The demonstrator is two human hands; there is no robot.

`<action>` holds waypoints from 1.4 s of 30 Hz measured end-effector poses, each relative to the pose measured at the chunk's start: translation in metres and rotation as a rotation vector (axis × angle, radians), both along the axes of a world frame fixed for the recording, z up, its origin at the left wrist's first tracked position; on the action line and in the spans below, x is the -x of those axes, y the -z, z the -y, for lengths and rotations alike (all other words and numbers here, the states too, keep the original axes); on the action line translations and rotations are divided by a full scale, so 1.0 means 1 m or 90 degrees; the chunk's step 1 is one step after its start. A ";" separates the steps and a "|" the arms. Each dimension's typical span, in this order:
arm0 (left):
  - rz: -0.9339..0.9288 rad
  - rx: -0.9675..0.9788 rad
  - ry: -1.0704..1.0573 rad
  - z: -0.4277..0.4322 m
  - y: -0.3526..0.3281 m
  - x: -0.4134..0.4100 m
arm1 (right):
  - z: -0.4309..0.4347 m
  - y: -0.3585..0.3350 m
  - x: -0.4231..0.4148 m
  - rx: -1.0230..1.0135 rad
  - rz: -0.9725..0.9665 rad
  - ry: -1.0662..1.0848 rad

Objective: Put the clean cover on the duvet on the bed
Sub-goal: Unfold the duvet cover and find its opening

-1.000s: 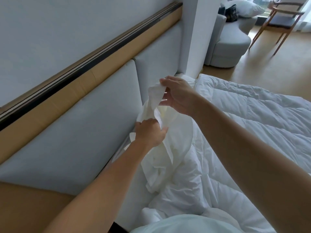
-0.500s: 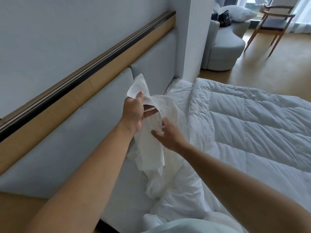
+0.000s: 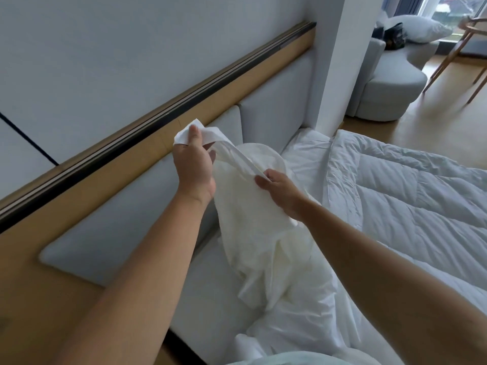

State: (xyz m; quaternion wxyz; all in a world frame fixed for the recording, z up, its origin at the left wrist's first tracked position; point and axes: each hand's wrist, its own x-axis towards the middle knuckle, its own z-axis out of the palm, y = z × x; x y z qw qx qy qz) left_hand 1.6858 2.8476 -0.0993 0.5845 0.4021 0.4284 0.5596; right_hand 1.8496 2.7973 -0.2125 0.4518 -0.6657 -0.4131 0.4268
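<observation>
The right hand (image 3: 282, 193) has moved along the cover (image 3: 253, 233) hem, away from the left hand (image 3: 193, 164). Fingers (image 3: 264, 180) of both pinch the hem; keep it taut while locating the opening.

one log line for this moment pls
step: sorting out cover | left hand: grips cover corner | right hand: pinches cover edge | duvet: bare on bed

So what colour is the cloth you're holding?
White: the thin fabric duvet cover, clearest in the head view.
</observation>
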 end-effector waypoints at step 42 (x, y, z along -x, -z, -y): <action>-0.203 0.026 0.196 0.013 0.045 -0.055 | 0.056 0.020 0.021 -0.122 0.453 0.199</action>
